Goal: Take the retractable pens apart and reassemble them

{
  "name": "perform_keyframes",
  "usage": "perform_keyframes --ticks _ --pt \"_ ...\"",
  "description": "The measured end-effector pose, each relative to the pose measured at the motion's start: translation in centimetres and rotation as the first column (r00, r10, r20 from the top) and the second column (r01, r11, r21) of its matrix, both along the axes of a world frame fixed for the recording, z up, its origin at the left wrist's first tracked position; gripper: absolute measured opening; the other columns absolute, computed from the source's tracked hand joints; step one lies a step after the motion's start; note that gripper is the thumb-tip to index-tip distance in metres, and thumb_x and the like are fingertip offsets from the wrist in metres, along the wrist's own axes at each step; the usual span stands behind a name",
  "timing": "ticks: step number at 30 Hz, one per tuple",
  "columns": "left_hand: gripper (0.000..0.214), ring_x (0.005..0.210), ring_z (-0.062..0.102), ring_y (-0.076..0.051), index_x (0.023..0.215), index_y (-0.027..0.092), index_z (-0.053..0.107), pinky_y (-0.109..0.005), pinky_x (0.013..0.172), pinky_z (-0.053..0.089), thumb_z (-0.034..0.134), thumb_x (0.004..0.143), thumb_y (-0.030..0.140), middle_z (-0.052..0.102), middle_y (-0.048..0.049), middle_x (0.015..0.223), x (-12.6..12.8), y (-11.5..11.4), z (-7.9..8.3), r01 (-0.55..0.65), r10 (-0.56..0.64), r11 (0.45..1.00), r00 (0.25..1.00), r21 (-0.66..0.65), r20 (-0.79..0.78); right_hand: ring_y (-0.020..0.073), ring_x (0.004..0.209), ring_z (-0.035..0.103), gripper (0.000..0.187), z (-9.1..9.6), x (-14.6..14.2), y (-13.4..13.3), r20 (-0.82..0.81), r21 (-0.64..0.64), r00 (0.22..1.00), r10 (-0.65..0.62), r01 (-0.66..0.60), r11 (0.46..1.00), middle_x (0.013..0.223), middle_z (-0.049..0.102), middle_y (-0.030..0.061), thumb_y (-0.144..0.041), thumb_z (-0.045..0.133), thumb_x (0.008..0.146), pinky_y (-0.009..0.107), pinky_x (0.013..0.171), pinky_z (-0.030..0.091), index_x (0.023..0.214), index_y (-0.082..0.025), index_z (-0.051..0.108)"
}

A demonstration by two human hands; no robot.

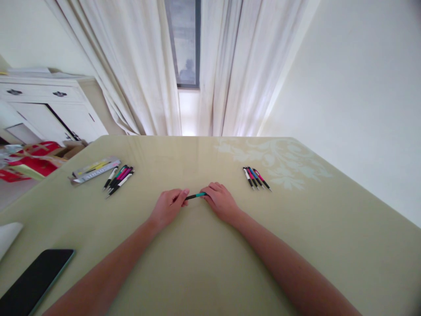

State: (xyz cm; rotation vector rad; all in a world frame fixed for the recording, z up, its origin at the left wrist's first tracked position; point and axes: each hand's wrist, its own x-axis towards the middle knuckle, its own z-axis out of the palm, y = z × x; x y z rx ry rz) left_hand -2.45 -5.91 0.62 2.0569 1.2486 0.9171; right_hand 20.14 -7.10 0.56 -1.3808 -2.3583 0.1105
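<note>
near the middle of a smooth, pale olive-green desk (194, 250), a slim pen with a black section and a teal section (200, 194) spans the gap between the person's left hand (169, 204) and right hand (221, 202). the left hand pinches its black end between thumb and curled fingers. the right hand, back upward, has its fingers bent over the teal end and hides the tip there; whether the pen touches the surface, i cannot tell. both bare forearms reach in from the near edge.

to the right of the right hand, well apart from it, a neat row of four slim pens with white, pink and blue barrels and black grips (255, 177) lies with the silver tips toward the person. to the left of the left hand, a looser bunch of black, white, teal and purple pens (119, 179) lies just beside a long, printed, pale grey box (96, 170). nearer the person on the left lies a flat, dark-screened phone (37, 281).

beyond the far edge hang long off-white fabric curtains (131, 66) around a narrow dark-framed window (184, 44). off to the left stands a white cabinet with dark metal handles (80, 107), with bright red bags (37, 164) before it.
</note>
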Motion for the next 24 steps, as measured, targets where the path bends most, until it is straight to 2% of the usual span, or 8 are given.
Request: perform_keyframes --ticks 4,8,12,13,15,18,21,24 --pt "0.028 0.067 0.06 -0.015 0.094 0.019 0.07 -0.025 0.061 0.045 0.066 0.09 0.046 0.07 -0.0011 0.081 0.24 -0.24 0.17 0.017 -0.017 1.0 0.999 0.0 0.044 0.0214 0.094 0.058 0.021 0.01 -0.06 -0.04 0.025 0.01 1.0 0.0 0.0 1.0 0.098 0.066 0.0066 -0.034 0.053 0.103 0.033 0.085 0.042 0.107 -0.021 0.069" --pt "0.037 0.055 0.054 -0.014 0.085 0.019 0.07 -0.025 0.055 0.04 0.05 0.1 0.046 0.062 0.0018 0.061 0.35 -0.5 0.36 0.048 -0.05 0.999 0.996 -0.024 -0.071 0.0211 0.094 0.058 0.021 -0.07 -0.08 -0.03 0.012 0.014 1.0 0.004 -0.004 1.0 0.098 0.067 0.0064 -0.033 0.053 0.103 0.033 0.086 0.042 0.107 -0.021 0.069" --pt "0.031 0.072 0.059 -0.017 0.088 0.018 0.069 -0.027 0.065 0.044 0.059 0.096 0.046 0.068 -0.0028 0.082 0.33 -0.52 0.38 0.039 -0.03 0.992 0.997 0.117 -0.074 0.0212 0.095 0.057 0.018 -0.15 -0.07 0.01 0.01 0.017 1.0 0.001 -0.001 1.0 0.099 0.066 0.0061 -0.031 0.055 0.103 0.033 0.087 0.042 0.108 -0.021 0.069" --pt "0.031 0.074 0.06 -0.017 0.086 0.018 0.069 -0.027 0.067 0.044 0.057 0.097 0.045 0.067 -0.003 0.081 0.33 -0.49 0.35 0.044 -0.034 0.99 0.996 0.134 -0.082 0.021 0.095 0.057 0.018 -0.18 -0.07 0.03 0.01 0.018 1.0 0.001 -0.001 1.0 0.099 0.066 0.006 -0.031 0.055 0.103 0.033 0.087 0.042 0.108 -0.021 0.069" --pt "0.036 0.073 0.059 -0.017 0.082 0.019 0.068 -0.028 0.067 0.044 0.051 0.1 0.044 0.065 -0.0026 0.077 0.32 -0.41 0.26 0.057 -0.043 0.99 0.993 0.129 -0.107 0.0206 0.095 0.057 0.017 -0.26 -0.08 0.08 0.009 0.022 1.0 0.004 -0.004 1.0 0.099 0.066 0.0059 -0.03 0.055 0.103 0.032 0.087 0.042 0.107 -0.021 0.069" --pt "0.031 0.073 0.058 -0.017 0.091 0.019 0.069 -0.028 0.067 0.044 0.054 0.099 0.045 0.066 -0.0025 0.083 0.31 -0.34 0.17 0.063 -0.051 0.992 0.993 0.111 -0.106 0.0205 0.094 0.057 0.016 -0.36 -0.09 0.13 0.013 0.03 1.0 0.006 -0.007 1.0 0.098 0.066 0.0057 -0.03 0.056 0.102 0.032 0.086 0.042 0.107 -0.021 0.069" --pt "0.035 0.073 0.058 -0.018 0.087 0.019 0.068 -0.03 0.069 0.043 0.048 0.102 0.043 0.065 -0.0021 0.077 0.31 -0.34 0.15 0.087 -0.07 0.989 0.987 0.117 -0.144 0.0209 0.095 0.057 0.015 -0.34 -0.11 0.11 0.02 0.03 1.0 0.0 0.0 1.0 0.098 0.066 0.0057 -0.029 0.057 0.102 0.033 0.086 0.042 0.107 -0.021 0.069" --pt "0.031 0.076 0.059 -0.019 0.09 0.019 0.068 -0.03 0.071 0.044 0.051 0.1 0.043 0.067 -0.0024 0.081 0.33 -0.4 0.11 0.086 -0.067 0.989 0.985 0.119 -0.159 0.0209 0.095 0.057 0.015 -0.26 -0.12 0.05 0.018 0.027 1.0 -0.006 0.005 1.0 0.099 0.066 0.0059 -0.028 0.058 0.101 0.033 0.086 0.042 0.107 -0.021 0.069"
